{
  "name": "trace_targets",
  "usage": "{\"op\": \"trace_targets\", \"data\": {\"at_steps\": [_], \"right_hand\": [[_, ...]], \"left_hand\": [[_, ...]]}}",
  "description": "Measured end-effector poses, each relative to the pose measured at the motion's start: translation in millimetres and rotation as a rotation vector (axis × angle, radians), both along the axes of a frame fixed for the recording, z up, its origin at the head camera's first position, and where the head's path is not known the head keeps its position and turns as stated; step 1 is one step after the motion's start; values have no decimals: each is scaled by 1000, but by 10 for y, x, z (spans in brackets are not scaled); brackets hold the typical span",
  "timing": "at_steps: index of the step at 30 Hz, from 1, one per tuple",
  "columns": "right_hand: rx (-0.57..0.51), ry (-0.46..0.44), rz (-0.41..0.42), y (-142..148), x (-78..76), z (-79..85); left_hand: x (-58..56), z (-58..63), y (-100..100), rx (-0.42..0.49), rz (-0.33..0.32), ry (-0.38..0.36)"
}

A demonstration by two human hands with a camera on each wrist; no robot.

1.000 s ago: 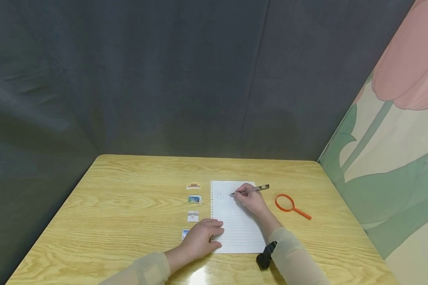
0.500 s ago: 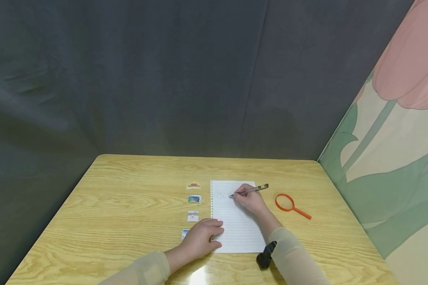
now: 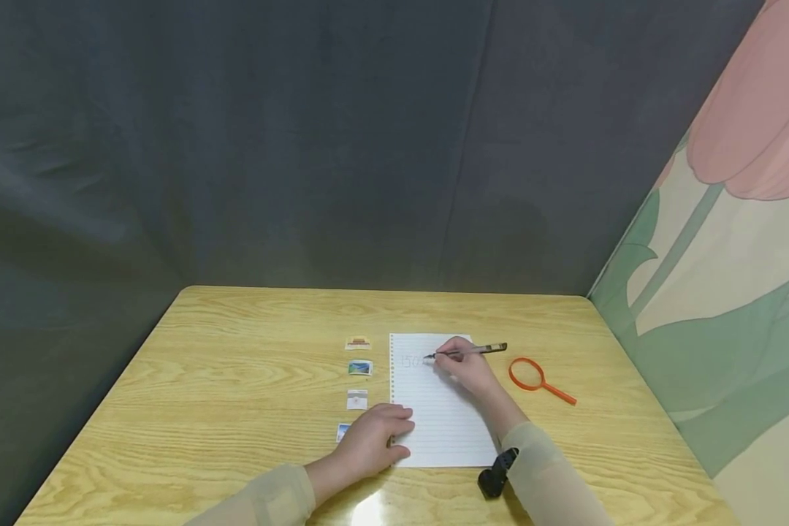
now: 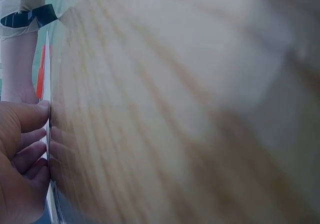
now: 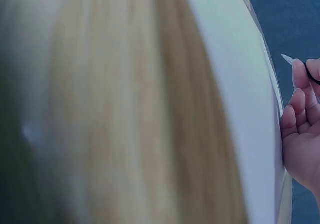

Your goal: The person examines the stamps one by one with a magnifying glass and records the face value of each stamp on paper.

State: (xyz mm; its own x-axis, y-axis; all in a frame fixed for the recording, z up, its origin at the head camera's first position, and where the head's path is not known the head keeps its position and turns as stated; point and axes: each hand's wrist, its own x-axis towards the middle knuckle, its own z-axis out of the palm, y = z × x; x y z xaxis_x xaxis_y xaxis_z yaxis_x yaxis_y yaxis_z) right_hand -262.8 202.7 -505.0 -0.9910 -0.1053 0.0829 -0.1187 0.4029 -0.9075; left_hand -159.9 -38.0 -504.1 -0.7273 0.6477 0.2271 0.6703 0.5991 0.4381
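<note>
A lined sheet of paper [image 3: 443, 431] with a punched left edge lies on the table, faint pencil-like figures near its top left. My right hand [image 3: 465, 365] pinches a pen [image 3: 486, 349] over the upper part of the sheet, its tip beside the figures. In the right wrist view the pen's tip [image 5: 287, 59] points up and away from the sheet, and the hand's side rests on the paper. My left hand [image 3: 373, 437] rests on the sheet's lower left edge with fingers loosely bent; in the left wrist view its fingertips [image 4: 44, 106] touch the paper.
Left of the sheet, several small picture stamps stand in a column: an orange one [image 3: 358, 342], a green-blue one [image 3: 360, 367], a pale one [image 3: 357, 399] and a blue one [image 3: 342, 432] partly behind the left hand. An orange magnifying glass [image 3: 559, 394] lies at right.
My right hand has shifted slightly to the right, and the pen lies at a flatter angle. The left hand stays on the sheet.
</note>
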Motion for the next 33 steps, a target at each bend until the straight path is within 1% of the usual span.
{"op": "trace_targets", "data": {"at_steps": [1,2,5,9,12,13,17,20,22,24,26,29,31,33], "right_hand": [[-1,0,2,11,10,8],[-2,1,-4,34,-5,-36],[4,4,9,71,29,-12],[-8,71,50,118,70,33],[-49,137,89,149,102,65],[-75,148,99,160,114,73],[-114,166,91,199,175,112],[-87,199,94,231,221,154],[-62,229,118,259,247,187],[-73,255,161,296,264,218],[-122,247,214,345,269,240],[-215,197,277,431,265,252],[-236,146,268,486,263,250],[-231,87,233,529,266,247]], "left_hand": [[2,-5,4,0,0,1],[3,-7,7,2,0,4],[12,-4,11,6,1,2],[17,9,10,2,9,-5],[15,14,12,-2,14,-13],[16,17,11,-2,14,-13],[10,13,13,-2,15,-15],[7,5,13,-2,15,-11],[8,4,13,-3,16,-9],[13,8,10,-2,17,-7],[19,14,7,-4,20,-9],[27,21,3,-8,24,-16],[30,25,2,-12,25,-19],[30,25,2,-14,25,-20]]}}
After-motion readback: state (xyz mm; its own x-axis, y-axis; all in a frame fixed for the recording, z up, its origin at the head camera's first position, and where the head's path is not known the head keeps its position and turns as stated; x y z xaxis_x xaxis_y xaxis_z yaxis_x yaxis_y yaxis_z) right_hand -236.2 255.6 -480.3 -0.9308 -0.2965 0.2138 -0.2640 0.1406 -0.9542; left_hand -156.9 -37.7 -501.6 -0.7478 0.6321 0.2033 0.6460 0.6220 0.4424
